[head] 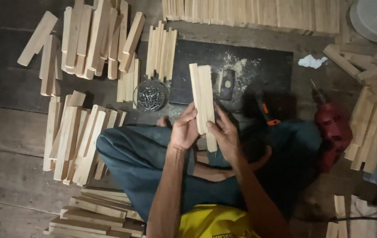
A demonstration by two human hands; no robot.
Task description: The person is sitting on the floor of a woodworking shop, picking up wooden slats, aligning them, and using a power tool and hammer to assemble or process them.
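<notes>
Your left hand point(184, 130) and right hand point(224, 134) both have their fingers closed around two wooden slats point(202, 99) held upright together between them. Beyond your fingers lies a hammer point(227, 83); left of them, a bowl of nails point(151, 95).

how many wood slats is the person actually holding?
2: a pair of wood slats pressed face to face, upright, gripped between the left hand and right hand. A third behind them can't be excluded.

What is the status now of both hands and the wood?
Left hand and right hand both grip two wooden slats, held together upright. Hammer lies beyond. Nothing blocks.
</notes>
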